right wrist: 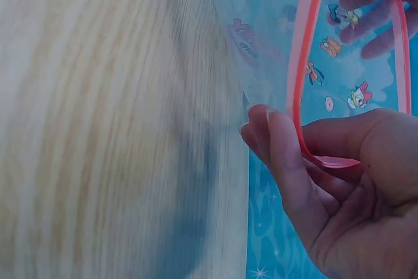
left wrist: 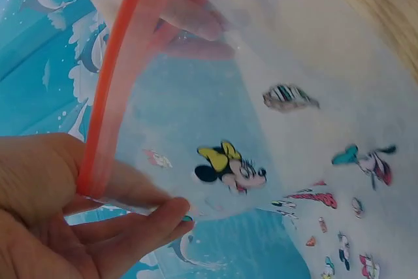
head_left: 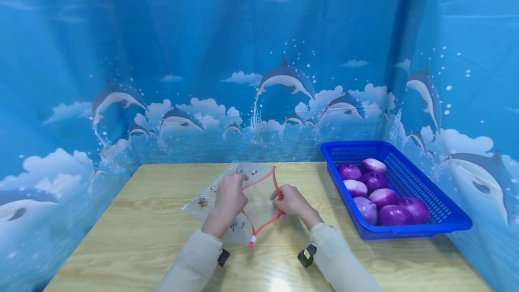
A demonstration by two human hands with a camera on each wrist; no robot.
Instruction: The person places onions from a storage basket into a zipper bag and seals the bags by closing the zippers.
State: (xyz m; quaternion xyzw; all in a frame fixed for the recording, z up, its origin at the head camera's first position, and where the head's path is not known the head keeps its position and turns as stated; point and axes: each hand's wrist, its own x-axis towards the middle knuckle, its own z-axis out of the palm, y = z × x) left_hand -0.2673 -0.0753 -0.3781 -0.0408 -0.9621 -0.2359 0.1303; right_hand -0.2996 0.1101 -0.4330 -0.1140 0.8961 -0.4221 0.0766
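A clear zip bag (head_left: 207, 201) with cartoon prints and a red-orange zip edge (head_left: 266, 225) is held over the table, its mouth spread wide toward the right. My left hand (head_left: 230, 197) pinches the bag's film beside the zip; in the left wrist view its thumb and fingers (left wrist: 166, 217) meet on the film. On the opposite side of the mouth, my right hand (head_left: 293, 201) grips the zip edge between thumb and fingers, as the right wrist view shows at the red strip (right wrist: 300, 50). A white slider (head_left: 253, 239) sits at the near corner. Only film shows inside the bag.
To the right stands a blue plastic basket (head_left: 430, 184) with several purple onions (head_left: 395, 214) gathered toward its left side, some paler than others. The wooden table (head_left: 142, 220) meets a blue dolphin-print curtain (head_left: 211, 80) behind it and at the sides.
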